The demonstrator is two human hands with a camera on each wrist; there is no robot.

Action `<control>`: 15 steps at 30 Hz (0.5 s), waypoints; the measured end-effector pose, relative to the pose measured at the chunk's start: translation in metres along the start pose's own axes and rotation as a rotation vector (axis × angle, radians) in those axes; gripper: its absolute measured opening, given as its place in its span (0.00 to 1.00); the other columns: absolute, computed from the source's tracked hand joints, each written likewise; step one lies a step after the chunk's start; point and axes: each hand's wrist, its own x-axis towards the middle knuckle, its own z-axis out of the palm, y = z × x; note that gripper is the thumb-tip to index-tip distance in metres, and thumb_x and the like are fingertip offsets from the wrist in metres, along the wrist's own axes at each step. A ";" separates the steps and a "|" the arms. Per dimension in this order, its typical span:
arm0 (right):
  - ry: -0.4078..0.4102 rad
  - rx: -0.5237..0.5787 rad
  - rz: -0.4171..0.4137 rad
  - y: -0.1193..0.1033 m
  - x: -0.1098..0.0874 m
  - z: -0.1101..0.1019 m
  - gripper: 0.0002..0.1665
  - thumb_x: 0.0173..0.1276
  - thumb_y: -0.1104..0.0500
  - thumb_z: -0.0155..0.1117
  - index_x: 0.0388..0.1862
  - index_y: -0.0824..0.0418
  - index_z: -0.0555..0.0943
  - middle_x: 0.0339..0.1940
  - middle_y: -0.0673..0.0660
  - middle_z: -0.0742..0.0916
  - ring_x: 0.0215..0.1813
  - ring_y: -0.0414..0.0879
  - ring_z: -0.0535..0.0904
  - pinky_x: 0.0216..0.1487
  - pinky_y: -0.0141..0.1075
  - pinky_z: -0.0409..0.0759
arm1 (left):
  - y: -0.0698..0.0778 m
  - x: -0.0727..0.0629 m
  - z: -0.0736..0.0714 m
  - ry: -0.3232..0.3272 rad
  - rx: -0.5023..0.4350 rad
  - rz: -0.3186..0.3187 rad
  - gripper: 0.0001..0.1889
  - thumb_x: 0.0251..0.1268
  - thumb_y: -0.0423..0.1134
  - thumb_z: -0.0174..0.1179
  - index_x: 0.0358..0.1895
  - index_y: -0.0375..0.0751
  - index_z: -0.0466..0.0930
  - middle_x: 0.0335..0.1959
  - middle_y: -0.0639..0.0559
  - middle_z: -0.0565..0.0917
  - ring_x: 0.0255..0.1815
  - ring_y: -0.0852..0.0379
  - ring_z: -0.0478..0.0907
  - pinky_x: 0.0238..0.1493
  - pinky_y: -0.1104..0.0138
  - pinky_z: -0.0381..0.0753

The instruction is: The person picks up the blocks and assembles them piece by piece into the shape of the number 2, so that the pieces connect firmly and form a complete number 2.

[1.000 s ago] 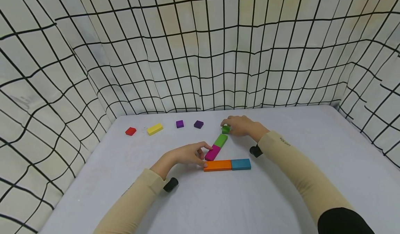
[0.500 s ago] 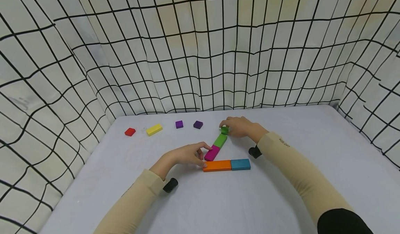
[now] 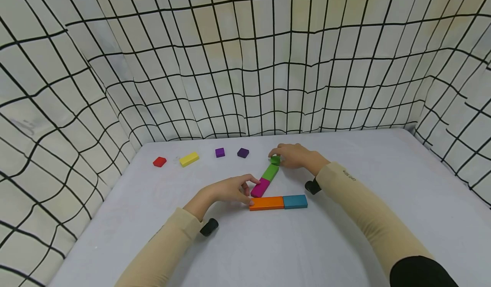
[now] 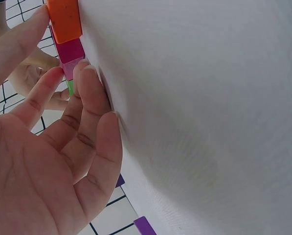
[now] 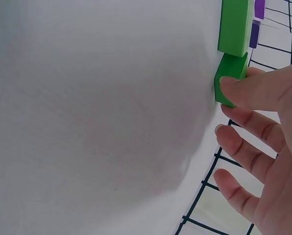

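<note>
My right hand (image 3: 294, 155) pinches a small dark green block (image 5: 229, 76) between thumb and fingers. That block meets the far end of a longer light green block (image 3: 270, 172) at a corner. In line with the light green block lies a magenta block (image 3: 260, 188), slanting towards me. Nearest me, an orange block (image 3: 266, 203) and a blue block (image 3: 295, 201) lie end to end in a straight row. My left hand (image 3: 226, 190) spans the left side, thumb at the orange block's end and index fingertip at the magenta block. Its other fingers are loosely bent, close over the table.
Along the far part of the white table (image 3: 245, 253) lie a red block (image 3: 159, 162), a yellow block (image 3: 189, 159), a purple block (image 3: 220, 152) and a dark purple block (image 3: 243, 153). White walls with a black grid net (image 3: 261, 70) stand round the table's back and sides.
The dark green block has shifted slightly left and towards the light green block with my right hand, closing the gap, and has turned a little. My left hand has stayed in place.
</note>
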 end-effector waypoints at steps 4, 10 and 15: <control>-0.002 -0.003 -0.005 -0.001 -0.001 -0.001 0.24 0.75 0.62 0.62 0.68 0.49 0.79 0.63 0.60 0.81 0.62 0.58 0.78 0.65 0.62 0.72 | 0.000 0.000 0.000 0.000 0.002 -0.001 0.30 0.65 0.39 0.71 0.69 0.49 0.72 0.40 0.52 0.79 0.43 0.54 0.76 0.45 0.62 0.76; -0.011 -0.006 -0.013 0.000 0.001 0.000 0.25 0.75 0.62 0.62 0.69 0.49 0.79 0.64 0.60 0.81 0.62 0.58 0.78 0.66 0.62 0.71 | 0.000 0.001 0.000 0.000 0.001 -0.004 0.30 0.65 0.39 0.71 0.69 0.49 0.72 0.39 0.52 0.79 0.42 0.54 0.76 0.45 0.63 0.76; -0.014 -0.011 -0.005 0.001 0.004 0.001 0.25 0.76 0.61 0.61 0.69 0.49 0.79 0.64 0.60 0.81 0.63 0.59 0.78 0.66 0.61 0.71 | 0.000 0.001 0.000 -0.002 0.000 -0.005 0.30 0.65 0.38 0.71 0.69 0.49 0.72 0.39 0.51 0.79 0.42 0.54 0.75 0.45 0.63 0.76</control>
